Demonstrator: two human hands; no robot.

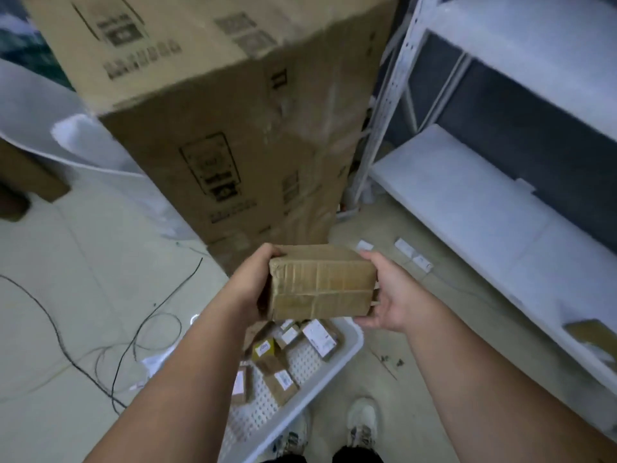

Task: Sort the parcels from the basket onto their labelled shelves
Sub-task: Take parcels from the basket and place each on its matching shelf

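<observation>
Cardboard parcel (322, 283) sits between both hands above the white basket (347, 349); left hand (252, 282) and right hand (389, 292) grip its ends, arms outstretched.

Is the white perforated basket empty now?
No, several small brown cardboard parcels lie in the white perforated plastic basket on the floor.

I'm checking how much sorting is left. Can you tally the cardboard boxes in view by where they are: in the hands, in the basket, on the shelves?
Held by both hands: 1, the brown box, left hand, right hand.
In the white basket: at least 6 small parcels; some overlap or are hidden.
On the white shelves: 1, a parcel at the right edge.
Total: at least 8.
</observation>
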